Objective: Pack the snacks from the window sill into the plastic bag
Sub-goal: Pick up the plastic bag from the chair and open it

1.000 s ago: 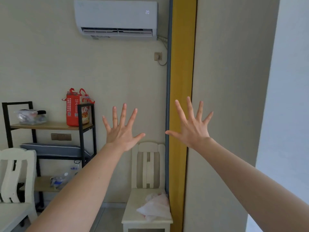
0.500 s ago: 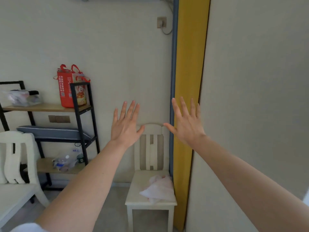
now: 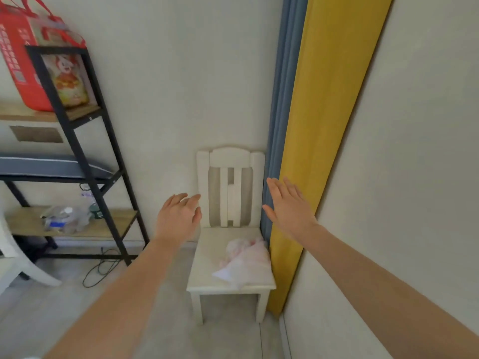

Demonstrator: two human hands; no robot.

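A crumpled pale pink plastic bag (image 3: pixel 245 263) lies on the seat of a white wooden chair (image 3: pixel 207 278) against the wall. My left hand (image 3: pixel 178 216) is stretched out in the air to the left of the chair back, fingers straight, holding nothing. My right hand (image 3: pixel 289 206) is held out flat in front of the curtain, to the right of the chair back, also empty. Both hands are above the bag and apart from it. No window sill and no snacks are in view.
A yellow and blue curtain (image 3: pixel 318 125) hangs right of the chair. A black metal shelf (image 3: pixel 77 141) at the left holds a red bag (image 3: pixel 23 60), a grey cushion (image 3: pixel 51 165) and plastic bottles (image 3: pixel 64 218). A cable (image 3: pixel 101 268) lies on the floor. Another white chair (image 3: pixel 15 260) stands at the far left.
The view has tilted down from the air conditioner to the chair. Both hands have lowered, and their spread fingers have drawn together.
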